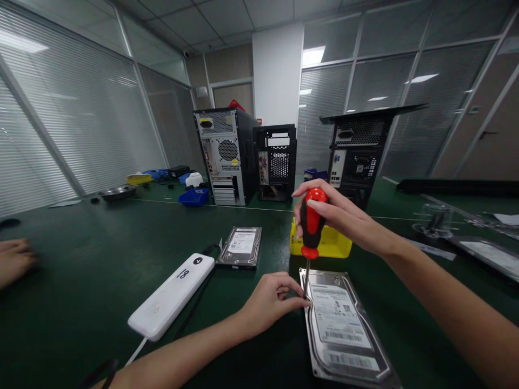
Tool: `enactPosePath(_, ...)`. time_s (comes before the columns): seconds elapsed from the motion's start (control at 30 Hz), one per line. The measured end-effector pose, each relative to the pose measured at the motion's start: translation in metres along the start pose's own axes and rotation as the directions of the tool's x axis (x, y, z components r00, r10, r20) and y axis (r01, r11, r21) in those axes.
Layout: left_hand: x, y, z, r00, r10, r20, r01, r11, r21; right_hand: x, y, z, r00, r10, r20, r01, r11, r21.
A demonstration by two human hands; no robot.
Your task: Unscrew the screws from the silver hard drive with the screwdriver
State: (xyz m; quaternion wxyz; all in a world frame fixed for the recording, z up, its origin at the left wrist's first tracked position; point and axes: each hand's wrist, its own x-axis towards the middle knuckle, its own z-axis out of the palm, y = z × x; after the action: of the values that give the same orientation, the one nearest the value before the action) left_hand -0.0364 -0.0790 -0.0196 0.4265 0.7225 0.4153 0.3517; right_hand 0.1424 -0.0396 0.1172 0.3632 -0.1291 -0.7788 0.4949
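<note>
On the green bench, head view: a hard drive (344,324) lies flat, label side up, directly in front of the person. Right hand (340,216) is clenched around the red-and-black handle of a screwdriver (311,227), held upright, with the thumb and fingers wrapped near the top of the handle. The shaft runs straight down and the tip sits at the drive's near left corner, by the top edge of the label. Left hand (270,300) pinches the lower shaft between thumb and forefinger, steadying it at the drive's edge; the other fingers are curled.

Progress, judged from the frame: the cover is on the drive and no loose screws show beside it, so the work looks to be at an early screw. Whether the tip is seated in a screw head cannot be told; the fingers hide it.

Surroundings: a yellow tray (326,246) stands just behind the drive. A second hard drive (241,247) lies well to the left, beside a white power bank (172,297) with its cable. Three computer cases (227,156) stand at the back. Another person's hand (14,259) rests at the far left edge.
</note>
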Motion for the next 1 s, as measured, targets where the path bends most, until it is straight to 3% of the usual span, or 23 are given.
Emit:
enactPosePath(0.23, 0.0002, -0.0037, 0.0013, 0.997, -0.073, 0.033, 0.076, 0.991, -0.108, -0.002, -0.0063, -0.0009, 1.0, -0.007, 0.028, 0.008, 0.999, -0.034)
enactPosePath(0.43, 0.0013, -0.0025, -0.0005, 0.994, -0.094, 0.06, 0.1, 0.99, -0.103, 0.001, -0.0038, -0.0014, 0.997, -0.068, -0.035, 0.062, 0.987, -0.148)
enactPosePath(0.67, 0.0013, 0.0013, -0.0016, 0.986, -0.132, 0.097, 0.144, 0.98, -0.137, 0.0003, -0.0028, -0.005, 0.999, -0.032, -0.001, 0.032, 0.994, -0.102)
enactPosePath(1.0, 0.0012, -0.0011, -0.0015, 0.985, -0.116, 0.124, 0.14, 0.969, -0.204, 0.003, -0.0048, -0.0006, 0.987, -0.112, -0.118, 0.086, 0.975, -0.204)
